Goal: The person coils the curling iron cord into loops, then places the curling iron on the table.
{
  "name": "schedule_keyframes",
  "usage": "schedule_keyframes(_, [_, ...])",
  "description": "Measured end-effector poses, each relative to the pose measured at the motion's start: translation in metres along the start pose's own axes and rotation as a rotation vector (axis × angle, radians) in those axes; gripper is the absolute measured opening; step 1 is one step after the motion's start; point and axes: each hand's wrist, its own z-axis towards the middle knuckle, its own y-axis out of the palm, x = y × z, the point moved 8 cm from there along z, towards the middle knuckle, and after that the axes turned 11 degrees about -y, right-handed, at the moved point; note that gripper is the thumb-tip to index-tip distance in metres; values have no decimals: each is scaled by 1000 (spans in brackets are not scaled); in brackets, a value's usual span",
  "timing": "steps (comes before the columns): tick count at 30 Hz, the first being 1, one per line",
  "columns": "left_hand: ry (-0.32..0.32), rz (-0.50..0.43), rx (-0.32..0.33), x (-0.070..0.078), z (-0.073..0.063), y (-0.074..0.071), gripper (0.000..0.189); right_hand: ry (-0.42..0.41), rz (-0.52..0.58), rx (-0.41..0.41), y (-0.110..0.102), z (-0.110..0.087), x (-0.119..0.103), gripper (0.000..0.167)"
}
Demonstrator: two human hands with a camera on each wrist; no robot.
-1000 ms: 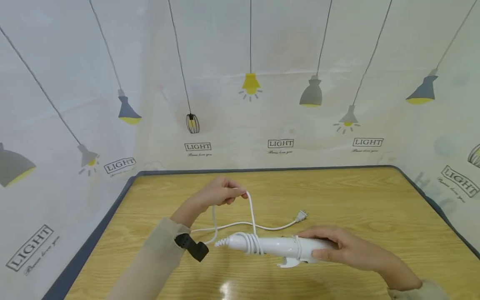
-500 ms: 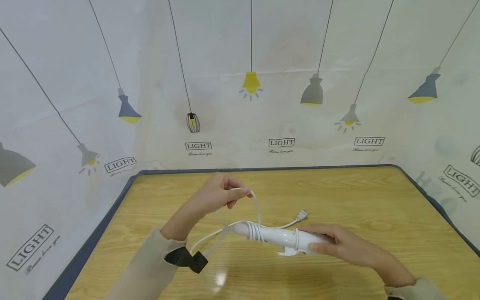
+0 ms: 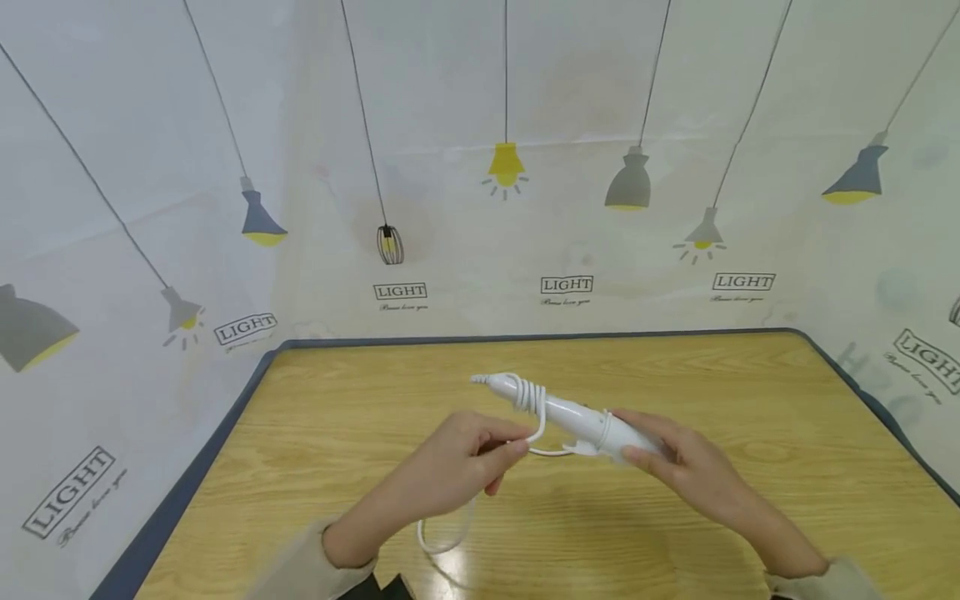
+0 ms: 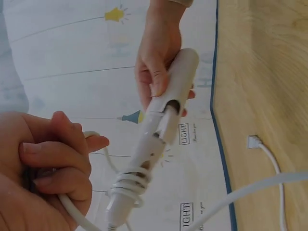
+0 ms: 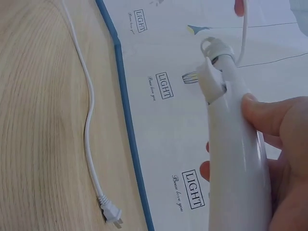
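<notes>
A white curling iron (image 3: 572, 416) with a small protruding lever is raised over the table, its tapered cord end tilted up to the left. My right hand (image 3: 693, 467) grips it round the thicker end, thumb along the side in the right wrist view. Several turns of white power cord (image 3: 529, 397) wrap the tapered part. Left of the iron and a little lower, my left hand (image 3: 465, 467) pinches the cord between thumb and fingers; the left wrist view shows its other fingers (image 4: 62, 180) curled, with cord passing below them.
On the wooden table (image 3: 300, 433) lies the cord's far end with its two-pin plug (image 5: 111, 211), hidden in the head view. A slack loop of cord (image 3: 442, 546) hangs beneath my left forearm. Lamp-printed curtains (image 3: 480, 242) enclose the table's back and sides.
My left hand has come down and toward me with the cord, from above the iron to below it. The iron's cord end has tilted upward, still held in my right hand.
</notes>
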Motion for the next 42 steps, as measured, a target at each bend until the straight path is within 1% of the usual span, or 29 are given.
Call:
schedule_keyframes(2, [-16,-32,12,-5,1,8,27,-9,14,49,-4,0,-3,39])
schedule_keyframes(5, [-35,-109,39,-16,7,16,26,-64,83,117,-12,0,-10,39])
schedule_keyframes(8, [-30,-199,37,-27,16,20,24,-121,147,148,-18,2,-19,40])
schedule_keyframes(10, [-27,-258,15,-35,24,21,25,-140,181,151,-21,3,-23,41])
schedule_keyframes(13, [0,-362,-38,-44,38,17,28,-178,250,143,-25,3,-27,44])
schedule_keyframes(16, [66,-413,-98,-49,50,10,31,-222,354,125,-26,3,-31,48])
schedule_keyframes(20, [146,-425,-178,-54,59,3,34,-263,452,90,-25,3,-35,50])
schedule_keyframes(22, [165,-423,-208,-58,62,0,36,-271,488,76,-24,3,-36,50])
schedule_keyframes(25, [180,-426,-264,-64,63,-4,40,-279,551,62,-24,3,-36,51])
schedule_keyframes(27, [194,-413,-306,-66,63,-7,43,-297,624,53,-24,2,-36,51])
schedule_keyframes(29, [223,-407,-352,-65,63,-10,48,-317,694,36,-24,1,-36,51])
schedule_keyframes(30, [238,-404,-368,-65,63,-11,49,-327,726,29,-24,1,-37,51])
schedule_keyframes(32, [268,-402,-380,-64,64,-16,52,-339,775,8,-23,1,-38,51])
schedule_keyframes(34, [286,-395,-363,-65,66,-22,54,-324,791,-14,-23,1,-38,50])
schedule_keyframes(35, [285,-391,-343,-67,68,-25,55,-314,796,-21,-23,1,-38,50])
schedule_keyframes(37, [266,-381,-276,-71,72,-32,55,-294,797,-37,-22,1,-38,50])
schedule_keyframes(40, [192,-376,-166,-80,79,-40,48,-256,783,-47,-22,1,-36,51])
schedule_keyframes(42, [135,-360,-106,-84,85,-43,41,-231,756,-42,-21,1,-34,51])
